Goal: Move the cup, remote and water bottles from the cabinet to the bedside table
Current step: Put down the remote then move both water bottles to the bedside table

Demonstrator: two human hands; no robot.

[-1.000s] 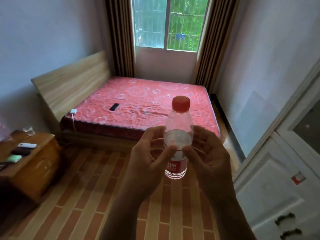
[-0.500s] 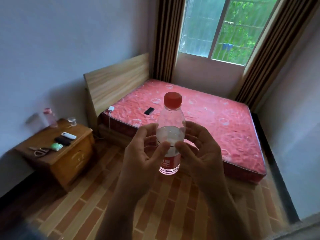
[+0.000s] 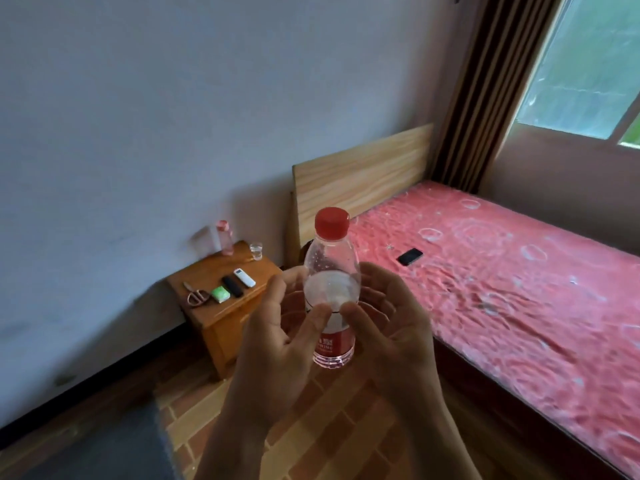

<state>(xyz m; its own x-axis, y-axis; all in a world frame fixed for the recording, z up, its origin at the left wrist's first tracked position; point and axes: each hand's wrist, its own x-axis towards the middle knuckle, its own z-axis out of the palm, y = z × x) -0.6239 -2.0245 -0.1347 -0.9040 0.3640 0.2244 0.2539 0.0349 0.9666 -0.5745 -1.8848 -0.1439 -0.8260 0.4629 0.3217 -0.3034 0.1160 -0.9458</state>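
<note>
From your head camera you can count two bottles: a clear plastic water bottle with a red cap point(image 3: 331, 292), upright between your hands, and a pink-capped bottle point(image 3: 224, 238) on the far wooden desk point(image 3: 221, 318). That desk also carries one glass cup point(image 3: 256, 251), one white remote point(image 3: 244, 277), one black remote point(image 3: 232, 286). Your left hand point(image 3: 273, 344) and right hand point(image 3: 388, 327) curl half-closed, fingertips gripping the red-capped bottle.
</note>
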